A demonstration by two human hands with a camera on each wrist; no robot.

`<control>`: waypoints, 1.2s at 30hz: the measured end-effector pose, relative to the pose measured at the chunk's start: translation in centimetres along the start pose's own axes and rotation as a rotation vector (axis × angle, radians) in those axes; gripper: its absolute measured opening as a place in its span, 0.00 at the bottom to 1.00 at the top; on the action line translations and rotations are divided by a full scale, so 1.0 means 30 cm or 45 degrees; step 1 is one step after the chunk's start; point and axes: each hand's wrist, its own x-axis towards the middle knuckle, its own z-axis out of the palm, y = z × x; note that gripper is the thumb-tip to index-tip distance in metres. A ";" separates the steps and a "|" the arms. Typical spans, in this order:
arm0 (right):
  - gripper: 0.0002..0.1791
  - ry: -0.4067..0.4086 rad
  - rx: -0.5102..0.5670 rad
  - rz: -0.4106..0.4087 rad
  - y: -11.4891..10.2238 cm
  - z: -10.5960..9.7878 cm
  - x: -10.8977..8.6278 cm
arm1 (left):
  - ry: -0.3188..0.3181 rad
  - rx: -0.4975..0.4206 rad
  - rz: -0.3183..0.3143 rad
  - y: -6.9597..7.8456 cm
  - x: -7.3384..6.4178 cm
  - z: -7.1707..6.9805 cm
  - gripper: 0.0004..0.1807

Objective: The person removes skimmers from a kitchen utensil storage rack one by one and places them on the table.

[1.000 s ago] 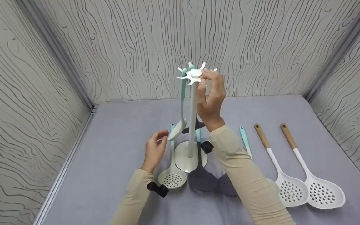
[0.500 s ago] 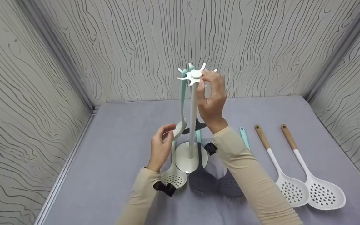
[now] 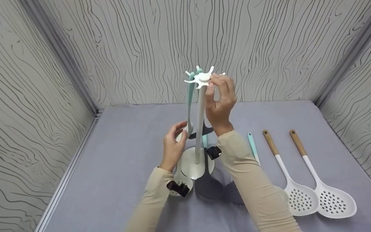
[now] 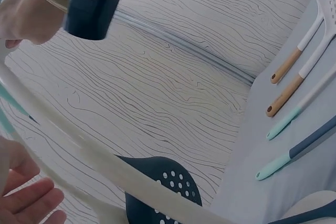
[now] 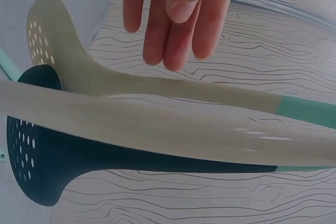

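Smooth white plastic-looking stand [image 5: 157, 129] (faintly glossy), matt dark perforated utensil [image 5: 79, 148], wood-look handles [image 3: 297, 141], grey cloth [image 3: 124, 145].

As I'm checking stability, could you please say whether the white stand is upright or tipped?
The stand is upright: its base rests on the table and its pole rises to the hooked top.

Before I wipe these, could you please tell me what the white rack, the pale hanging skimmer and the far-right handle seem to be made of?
White rack: plastic or painted metal, I can't tell which; the pole looks smooth, with glossy streaks.
Pale hanging skimmer: perhaps silicone or nylon; looks matte, without metallic glint.
Far-right handle: probably wood, given its brown tone; finish unclear.
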 end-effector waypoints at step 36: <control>0.10 0.047 -0.053 -0.056 0.010 0.020 0.013 | -0.127 -0.047 -0.054 -0.034 0.094 0.043 0.21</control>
